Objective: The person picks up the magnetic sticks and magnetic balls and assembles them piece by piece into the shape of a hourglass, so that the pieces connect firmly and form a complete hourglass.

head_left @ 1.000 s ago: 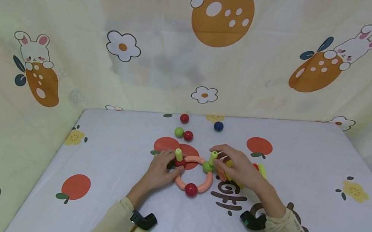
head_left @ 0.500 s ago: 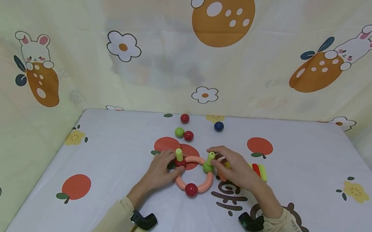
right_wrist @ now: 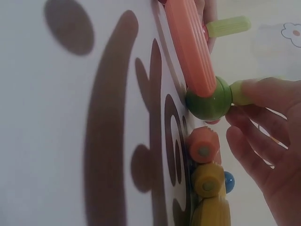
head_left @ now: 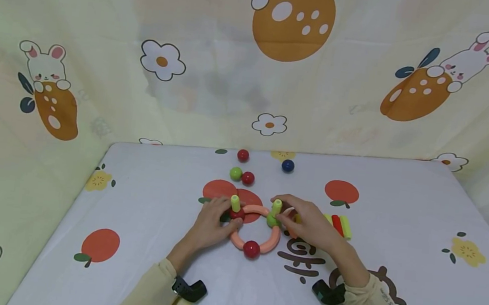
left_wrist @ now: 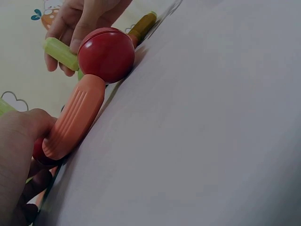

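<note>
Curved orange rods point(head_left: 271, 240) and toy balls form a ring on the table. My left hand point(head_left: 211, 224) holds the red ball point(head_left: 237, 214) at the ring's left, its thumb in front; a short light-green rod point(head_left: 235, 203) stands up from that ball. On the right side, my right hand point(head_left: 310, 224) pinches a second light-green rod point(head_left: 276, 207) between thumb and fingers. That rod is upright, its lower end at the top of the green ball point(right_wrist: 209, 101). Another red ball point(left_wrist: 106, 55) joins the curved rods at the front, untouched by either hand.
Behind the ring lie loose balls: red point(head_left: 243, 155), green point(head_left: 235, 173), another red point(head_left: 248, 178) and blue point(head_left: 288, 165). Right of the ring, partly behind my right hand, are several rods, including a red rod point(head_left: 338, 225) and a yellow rod point(right_wrist: 208, 180). A printed cloth wall point(head_left: 203, 117) rises behind.
My right hand has shifted slightly left with the light-green rod, which has gone from tilted to upright over the green ball. The left hand and ring have stayed put.
</note>
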A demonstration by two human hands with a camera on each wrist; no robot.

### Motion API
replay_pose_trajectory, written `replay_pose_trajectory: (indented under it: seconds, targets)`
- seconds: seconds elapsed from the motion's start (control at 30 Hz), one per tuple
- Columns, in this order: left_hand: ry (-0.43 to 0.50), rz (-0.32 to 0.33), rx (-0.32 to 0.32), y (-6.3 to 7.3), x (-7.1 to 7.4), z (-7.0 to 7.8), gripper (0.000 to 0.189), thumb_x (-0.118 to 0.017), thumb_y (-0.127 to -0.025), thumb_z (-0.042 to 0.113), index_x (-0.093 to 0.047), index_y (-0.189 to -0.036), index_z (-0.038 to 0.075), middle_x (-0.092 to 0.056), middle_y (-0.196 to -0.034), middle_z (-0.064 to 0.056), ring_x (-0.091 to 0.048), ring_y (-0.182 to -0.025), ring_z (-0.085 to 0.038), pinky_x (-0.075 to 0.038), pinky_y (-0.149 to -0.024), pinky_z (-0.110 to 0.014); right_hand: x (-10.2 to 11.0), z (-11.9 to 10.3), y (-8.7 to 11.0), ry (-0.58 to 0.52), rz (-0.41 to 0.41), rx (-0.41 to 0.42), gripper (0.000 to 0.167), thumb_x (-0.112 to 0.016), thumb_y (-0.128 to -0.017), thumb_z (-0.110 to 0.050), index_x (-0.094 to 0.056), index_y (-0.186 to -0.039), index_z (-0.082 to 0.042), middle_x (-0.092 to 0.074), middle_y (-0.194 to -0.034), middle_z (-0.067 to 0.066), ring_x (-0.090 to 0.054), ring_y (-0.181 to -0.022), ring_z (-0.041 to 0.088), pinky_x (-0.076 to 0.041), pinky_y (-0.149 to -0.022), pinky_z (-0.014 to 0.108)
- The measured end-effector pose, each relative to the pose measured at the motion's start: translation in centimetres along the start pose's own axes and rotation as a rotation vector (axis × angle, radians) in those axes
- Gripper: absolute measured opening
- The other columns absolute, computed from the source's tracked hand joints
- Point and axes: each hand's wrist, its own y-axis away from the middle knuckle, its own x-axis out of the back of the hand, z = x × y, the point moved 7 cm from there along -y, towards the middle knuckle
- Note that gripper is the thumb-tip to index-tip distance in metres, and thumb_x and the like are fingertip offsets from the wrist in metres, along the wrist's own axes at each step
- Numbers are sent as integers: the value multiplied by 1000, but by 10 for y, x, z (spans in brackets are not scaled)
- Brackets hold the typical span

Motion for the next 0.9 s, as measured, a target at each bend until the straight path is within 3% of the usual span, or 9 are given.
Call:
replay_pose_trajectory:
  seconds: [0.3,0.43,0.57,0.73,0.9]
  targets:
    - [15,-1,6,1,0,0,39,-65,-86,34,-58,-124,26,-59,-117,3,-49,-107,-14,-39,-85,-35,10,2,2,28,11,5,43,-63,-90,-14,-51,-131,-12,-64,-109,0,-62,-98,15,-54,-82,30]
    - [17,-11,16,1,1,-1,37,-64,-87,35,-58,-122,26,-58,-117,4,-49,-107,-13,-39,-86,-36,30,8,7,56,55,7,37,-61,-91,-14,-53,-127,-11,-65,-110,5,-61,-97,16,-54,-83,35]
    - [46,-31,36,1,1,-3,32,-63,-88,33,-59,-119,26,-59,-119,5,-49,-109,-12,-41,-91,-39,56,22,16,101,87,-3,30,-60,-93,-18,-57,-121,-10,-66,-109,8,-63,-93,17,-54,-80,32]
    - [137,-66,32,0,2,-6,37,-61,-89,25,-57,-126,27,-61,-122,7,-51,-111,-11,-39,-100,-44,84,44,30,125,81,-90,27,-57,-94,-24,-57,-117,-9,-65,-104,10,-60,-89,19,-52,-74,24]
    - [163,-92,21,0,3,-8,38,-58,-91,23,-56,-130,25,-60,-125,7,-51,-114,-12,-37,-103,-46,93,61,43,137,-5,-210,29,-55,-95,-23,-56,-118,-6,-62,-100,11,-55,-87,21,-49,-65,25]
